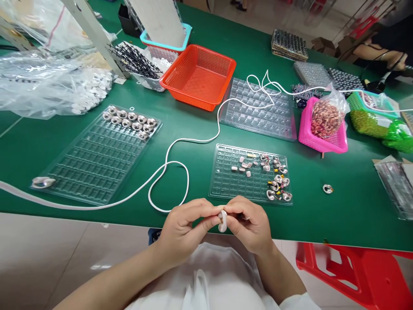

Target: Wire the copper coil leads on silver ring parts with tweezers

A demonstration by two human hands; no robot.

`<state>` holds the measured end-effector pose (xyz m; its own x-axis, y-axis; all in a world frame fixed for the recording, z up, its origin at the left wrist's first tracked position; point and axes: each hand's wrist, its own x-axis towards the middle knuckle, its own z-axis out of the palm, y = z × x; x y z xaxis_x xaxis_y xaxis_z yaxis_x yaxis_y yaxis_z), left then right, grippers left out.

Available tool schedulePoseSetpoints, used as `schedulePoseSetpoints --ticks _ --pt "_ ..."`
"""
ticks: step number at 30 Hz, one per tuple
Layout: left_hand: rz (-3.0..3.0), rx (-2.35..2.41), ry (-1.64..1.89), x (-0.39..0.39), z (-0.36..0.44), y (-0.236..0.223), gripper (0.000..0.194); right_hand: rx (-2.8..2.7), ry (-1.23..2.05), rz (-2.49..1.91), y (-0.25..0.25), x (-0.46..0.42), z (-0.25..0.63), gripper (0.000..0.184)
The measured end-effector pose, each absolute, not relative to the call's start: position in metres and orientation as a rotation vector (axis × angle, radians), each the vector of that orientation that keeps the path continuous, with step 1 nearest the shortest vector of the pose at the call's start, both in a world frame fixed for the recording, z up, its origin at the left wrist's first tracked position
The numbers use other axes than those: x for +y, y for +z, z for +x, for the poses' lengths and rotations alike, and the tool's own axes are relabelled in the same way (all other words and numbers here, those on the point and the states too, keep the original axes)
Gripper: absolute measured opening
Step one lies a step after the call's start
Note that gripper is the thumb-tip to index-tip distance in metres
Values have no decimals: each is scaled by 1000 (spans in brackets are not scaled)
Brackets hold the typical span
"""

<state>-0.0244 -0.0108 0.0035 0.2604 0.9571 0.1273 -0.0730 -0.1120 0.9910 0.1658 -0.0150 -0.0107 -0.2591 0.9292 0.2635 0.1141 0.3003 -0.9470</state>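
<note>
Between my fingertips, at the table's front edge, is a small pearly-white curved piece [222,221], which looks like an earbud shell. My left hand [189,228] pinches it from the left with thumb and forefinger. From the other side my right hand [250,224] grips it the same way. Just beyond my hands lies a clear tray [222,183] with several similar shells [274,185] and small white pieces [245,165]. Another clear tray [93,159], on the left, carries rows of shells [129,120] at its far end and a single one [43,182] at the near corner.
A white cable [176,141] winds across the green table. Behind it stand an orange basket [200,79], stacked clear trays [258,116] and a pink basket [322,140]. One loose shell [328,188] lies to the right. A red stool [364,271] is below the edge.
</note>
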Motion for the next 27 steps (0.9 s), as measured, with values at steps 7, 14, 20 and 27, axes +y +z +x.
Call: schedulePoseSetpoints --ticks 7,14,20,27 --pt "746 874 731 5 -26 13 14 -1792 1028 -981 -5 -14 175 15" --pt "646 856 581 12 -22 20 30 -2089 954 -928 -1 -10 183 31" --pt "829 966 641 10 -21 22 24 -2005 955 -927 -3 -8 183 32" --pt "1343 944 921 3 -16 5 54 -1137 1552 -982 -31 -22 167 40"
